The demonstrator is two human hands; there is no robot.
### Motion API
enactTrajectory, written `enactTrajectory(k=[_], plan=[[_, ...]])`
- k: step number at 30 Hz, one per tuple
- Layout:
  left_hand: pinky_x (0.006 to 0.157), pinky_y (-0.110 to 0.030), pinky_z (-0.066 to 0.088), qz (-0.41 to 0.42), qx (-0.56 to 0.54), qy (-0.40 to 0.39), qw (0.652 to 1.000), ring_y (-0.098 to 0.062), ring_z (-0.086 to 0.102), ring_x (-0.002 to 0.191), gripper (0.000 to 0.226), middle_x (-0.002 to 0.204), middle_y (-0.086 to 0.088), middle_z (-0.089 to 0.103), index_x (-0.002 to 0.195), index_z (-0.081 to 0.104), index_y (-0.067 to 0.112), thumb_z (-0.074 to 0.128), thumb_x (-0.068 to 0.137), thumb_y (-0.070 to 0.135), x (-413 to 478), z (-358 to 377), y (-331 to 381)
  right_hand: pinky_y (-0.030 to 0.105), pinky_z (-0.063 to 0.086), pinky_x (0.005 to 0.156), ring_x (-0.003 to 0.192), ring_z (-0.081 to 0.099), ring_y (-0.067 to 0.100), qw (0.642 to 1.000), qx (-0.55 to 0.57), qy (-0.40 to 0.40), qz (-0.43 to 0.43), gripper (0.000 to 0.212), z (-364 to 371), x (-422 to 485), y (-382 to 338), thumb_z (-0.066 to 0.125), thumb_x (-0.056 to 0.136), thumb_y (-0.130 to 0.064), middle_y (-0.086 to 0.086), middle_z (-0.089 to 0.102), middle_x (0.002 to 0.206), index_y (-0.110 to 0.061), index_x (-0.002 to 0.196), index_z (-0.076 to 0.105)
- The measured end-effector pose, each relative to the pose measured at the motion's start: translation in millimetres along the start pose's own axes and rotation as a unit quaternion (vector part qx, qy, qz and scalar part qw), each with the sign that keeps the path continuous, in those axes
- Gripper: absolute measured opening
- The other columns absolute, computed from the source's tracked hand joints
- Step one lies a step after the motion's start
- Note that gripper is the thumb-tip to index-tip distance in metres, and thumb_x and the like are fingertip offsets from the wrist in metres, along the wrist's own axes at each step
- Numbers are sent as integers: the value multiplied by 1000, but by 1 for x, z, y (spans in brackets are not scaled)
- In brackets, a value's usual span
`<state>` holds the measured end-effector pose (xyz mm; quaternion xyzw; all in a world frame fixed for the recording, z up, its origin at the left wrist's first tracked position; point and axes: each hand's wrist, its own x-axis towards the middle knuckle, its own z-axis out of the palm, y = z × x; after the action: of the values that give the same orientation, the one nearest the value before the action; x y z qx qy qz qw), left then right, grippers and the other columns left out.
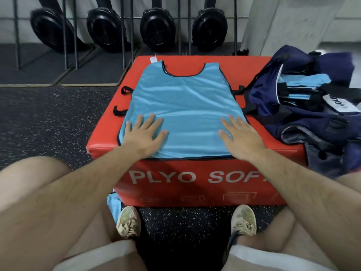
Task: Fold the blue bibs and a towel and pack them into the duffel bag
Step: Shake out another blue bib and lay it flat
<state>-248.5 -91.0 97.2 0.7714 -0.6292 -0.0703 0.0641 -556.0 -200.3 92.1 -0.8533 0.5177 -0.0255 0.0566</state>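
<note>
A light blue bib (183,98) with black trim lies spread flat on top of the red plyo box (187,178), neck hole at the far side. My left hand (145,133) presses flat on the bib's near left part, fingers straight. My right hand (240,133) presses flat on its near right part. The navy duffel bag (304,118) sits open at the box's right end, with folded blue bibs (306,83) inside it. Another piece of blue fabric (114,206) hangs by my left leg near the floor.
Black straps (120,110) stick out from the bib's left side. Several black round machines (156,24) stand on a metal rack along the far wall. Speckled rubber floor (48,122) surrounds the box. My knees and shoes (129,222) are close to the box's front.
</note>
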Motion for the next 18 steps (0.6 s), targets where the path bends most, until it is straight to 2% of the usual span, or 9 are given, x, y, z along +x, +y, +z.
enactTrajectory(k=[2, 4, 6, 7, 9, 12, 15, 18], plan=[[121, -53, -7, -20, -2, -3, 1000, -23, -10, 153, 68, 166, 12, -3, 157, 10, 41, 16, 96, 71, -2, 0, -7, 36, 0, 125, 155, -1, 22, 1000, -1, 15, 9, 62, 1, -5, 2, 19, 106, -51, 4, 3, 168, -24, 161, 13], [122, -51, -6, -13, -12, 20, 1000, -26, -5, 153, 67, 166, 8, 4, 157, 18, 36, 20, 98, 67, -7, 1, -1, 41, 10, 125, 153, 14, 29, 996, -9, 81, -41, 58, -1, -11, -2, 23, 107, -46, 12, 20, 165, -18, 157, 29], [121, -45, 11, 82, -20, 92, 992, -25, 21, 149, 61, 159, 3, 30, 147, 41, 27, 32, 98, 63, -15, 5, 17, 45, 32, 114, 137, 42, 34, 976, -13, 134, -173, 54, -7, -17, -14, 33, 103, -49, 13, 48, 146, -16, 141, 54], [114, -41, 25, 152, -11, 130, 980, -24, 37, 138, 58, 147, 2, 45, 136, 51, 24, 39, 95, 64, -21, 8, 27, 45, 40, 104, 123, 50, 31, 960, -24, 141, -243, 52, -11, -20, -22, 40, 100, -54, 9, 54, 134, -18, 131, 61], [95, -40, 40, 255, 44, 165, 952, -23, 50, 113, 60, 123, 0, 54, 121, 58, 21, 57, 83, 67, -31, 17, 43, 41, 45, 87, 103, 52, 26, 929, -83, 130, -337, 52, -12, -25, -34, 58, 88, -62, 5, 55, 118, -19, 118, 63], [83, -43, 44, 268, 113, 148, 945, -29, 50, 102, 61, 116, -6, 54, 120, 57, 16, 74, 70, 46, -34, 22, 49, 43, 48, 81, 97, 53, 28, 926, -123, 103, -342, 57, -6, -28, -40, 80, 75, -42, 6, 55, 115, -16, 120, 58], [76, -41, 48, 281, 81, 176, 940, -30, 55, 95, 42, 108, -6, 58, 112, 63, 15, 58, 75, 34, -34, 16, 48, 44, 50, 80, 94, 56, 30, 924, -103, 131, -345, 41, -4, -29, -41, 73, 80, -27, 8, 58, 109, -13, 116, 61], [72, -40, 51, 281, 63, 171, 942, -29, 58, 89, 40, 98, -5, 61, 104, 68, 15, 43, 81, 34, -32, 10, 49, 43, 51, 78, 91, 60, 31, 927, -92, 147, -332, 34, -10, -31, -41, 68, 82, -18, 8, 63, 102, -10, 115, 63]])
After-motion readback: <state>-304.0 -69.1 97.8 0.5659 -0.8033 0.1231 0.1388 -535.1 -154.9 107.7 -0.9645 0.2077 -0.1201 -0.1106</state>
